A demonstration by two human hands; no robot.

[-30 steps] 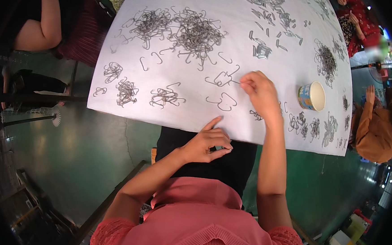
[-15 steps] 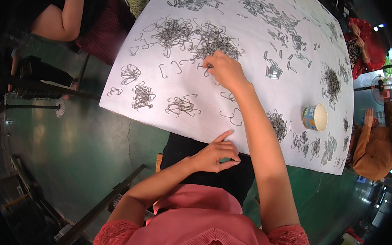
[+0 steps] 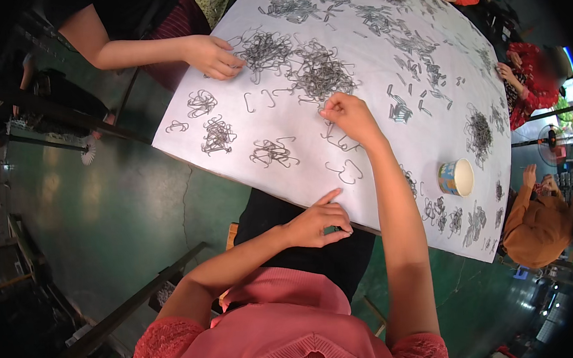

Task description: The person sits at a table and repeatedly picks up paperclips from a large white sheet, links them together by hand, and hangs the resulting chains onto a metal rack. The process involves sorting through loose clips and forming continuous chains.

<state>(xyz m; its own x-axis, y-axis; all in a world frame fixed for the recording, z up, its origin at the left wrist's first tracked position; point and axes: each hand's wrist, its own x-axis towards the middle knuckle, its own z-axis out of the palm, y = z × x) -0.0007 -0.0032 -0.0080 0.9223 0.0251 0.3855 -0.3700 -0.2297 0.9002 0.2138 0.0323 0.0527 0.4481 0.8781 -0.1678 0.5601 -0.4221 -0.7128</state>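
I see the hook pile [image 3: 319, 72] mid-tabletop, just beyond my right hand [image 3: 348, 116], whose fingers curl together at its near edge. My left hand [image 3: 318, 220] rests far back on the near edge, fingers loosely spread.

Workshop, long white table [image 3: 276, 124] strewn with wire hooks [image 3: 319, 75], workers around

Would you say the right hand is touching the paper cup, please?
Apart. The head view shows the right hand up at the central pile of wire hooks, with a clear stretch of bare white table between it and the paper cup.
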